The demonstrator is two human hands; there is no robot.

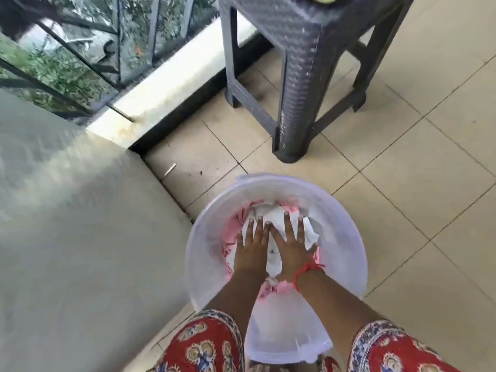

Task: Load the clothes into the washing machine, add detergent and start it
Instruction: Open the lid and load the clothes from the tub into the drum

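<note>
A: What do we see from the head camera?
B: A white bucket (346, 232) on the tiled floor (418, 183). Our left hand (252, 245) and right hand (291, 247) press flat, fingers straight, on white and pink clothes (279, 213) inside, probably damp.

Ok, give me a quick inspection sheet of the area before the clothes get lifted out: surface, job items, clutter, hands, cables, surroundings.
Surface: beige tiled floor, with a few dark specks near the wall corner.
Job's things: translucent white tub on the floor, holding white and pink clothes. Washing machine and detergent: nothing seen.
Clutter: small pale stick-like object on the floor by the ledge; too small to identify.
Hands: left hand and right hand lie flat on the clothes, fingers straight; a red thread circles the right wrist.
Cables: nothing seen.
Surroundings: dark woven-pattern stool beyond the tub, pale wall on the left, metal railing with greenery behind.
</note>
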